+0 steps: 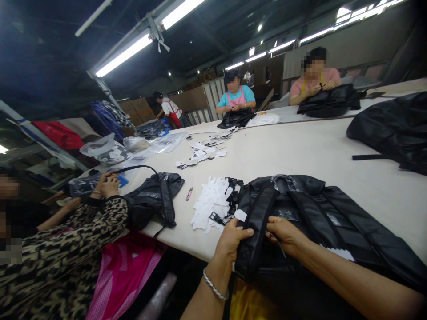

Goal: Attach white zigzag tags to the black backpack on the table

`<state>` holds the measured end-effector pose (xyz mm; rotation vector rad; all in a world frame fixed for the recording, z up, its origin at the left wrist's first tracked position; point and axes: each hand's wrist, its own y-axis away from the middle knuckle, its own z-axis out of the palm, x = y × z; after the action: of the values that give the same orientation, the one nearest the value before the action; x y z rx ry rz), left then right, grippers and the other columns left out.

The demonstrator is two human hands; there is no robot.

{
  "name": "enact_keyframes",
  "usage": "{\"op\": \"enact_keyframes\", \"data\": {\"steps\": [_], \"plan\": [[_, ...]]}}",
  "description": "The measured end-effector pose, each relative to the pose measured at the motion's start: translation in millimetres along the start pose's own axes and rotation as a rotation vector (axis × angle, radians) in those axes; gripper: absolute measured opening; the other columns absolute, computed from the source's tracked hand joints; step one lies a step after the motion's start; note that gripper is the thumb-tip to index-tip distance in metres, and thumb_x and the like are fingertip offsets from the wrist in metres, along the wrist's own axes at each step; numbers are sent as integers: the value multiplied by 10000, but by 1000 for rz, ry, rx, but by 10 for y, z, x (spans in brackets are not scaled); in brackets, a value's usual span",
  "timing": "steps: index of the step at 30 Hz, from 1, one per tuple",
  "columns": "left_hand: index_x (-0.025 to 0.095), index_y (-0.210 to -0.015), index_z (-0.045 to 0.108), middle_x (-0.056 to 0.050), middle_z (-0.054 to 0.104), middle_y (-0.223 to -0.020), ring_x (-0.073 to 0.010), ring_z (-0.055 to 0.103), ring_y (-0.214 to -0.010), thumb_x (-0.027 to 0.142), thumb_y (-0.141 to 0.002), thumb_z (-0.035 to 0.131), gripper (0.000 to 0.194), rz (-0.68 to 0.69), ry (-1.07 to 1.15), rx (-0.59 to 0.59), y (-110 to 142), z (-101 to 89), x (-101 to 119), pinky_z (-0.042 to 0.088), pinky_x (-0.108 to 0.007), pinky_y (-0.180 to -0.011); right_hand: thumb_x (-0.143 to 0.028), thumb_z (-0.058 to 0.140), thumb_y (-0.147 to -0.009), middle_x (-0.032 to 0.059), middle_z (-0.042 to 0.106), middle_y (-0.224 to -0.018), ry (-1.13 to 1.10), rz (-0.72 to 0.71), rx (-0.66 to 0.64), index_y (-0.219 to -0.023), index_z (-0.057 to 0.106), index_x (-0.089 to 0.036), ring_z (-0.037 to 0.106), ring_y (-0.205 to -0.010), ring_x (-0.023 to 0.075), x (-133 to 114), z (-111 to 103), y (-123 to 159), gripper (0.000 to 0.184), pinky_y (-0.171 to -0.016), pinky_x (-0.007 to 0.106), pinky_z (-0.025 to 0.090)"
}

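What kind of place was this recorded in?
Likely a bag workshop or factory floor: a black backpack lies on a long pale worktable, co-workers handle other black bags nearby, and tube lights hang overhead.

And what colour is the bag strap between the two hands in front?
The bag strap is black, showing best in the head view.

**Silver twist at the left wrist**

A bracelet, silver-coloured and braided like rope, loops around the left wrist at six o'clock in the view. The left forearm, near six, and the right forearm, toward four, are bare. Yellow cloth, apparently clothing, shows between five and six.
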<state>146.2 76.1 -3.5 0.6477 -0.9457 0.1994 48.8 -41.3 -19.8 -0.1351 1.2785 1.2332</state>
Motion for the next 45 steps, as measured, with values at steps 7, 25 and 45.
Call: {"op": "enact_keyframes", "data": {"steps": [7, 25, 45], "plan": [[85, -1037, 510, -85, 662, -745, -179, 618, -602, 129, -479, 733, 602, 42, 9, -35, -38, -24, -9, 495, -278, -593, -185, 631, -526, -39, 486, -484, 207, -26, 32, -656, 507, -125, 387, -389, 26, -74, -17, 12, 189, -355, 120, 248], [93, -990, 543, -86, 669, -824, -162, 610, -681, 65, -525, 617, 471, 126, -117, 19, -7, 23, -63, 475, -255, -632, -116, 456, -737, 8, 571, -590, 523, -36, 50, -918, 380, -148, 542, -484, 122, -231, -129, 247, 198, -405, 201, 430], [145, -905, 589, -55, 661, -899, -171, 600, -845, 89, -595, 531, 321, 276, -361, 100, -88, -35, -138, 438, -265, -781, 21, 399, -682, 114, 630, -702, 301, 105, -213, -782, 538, -65, 626, -660, 167, -404, 148, 38, 191, -616, 249, 541]]}}
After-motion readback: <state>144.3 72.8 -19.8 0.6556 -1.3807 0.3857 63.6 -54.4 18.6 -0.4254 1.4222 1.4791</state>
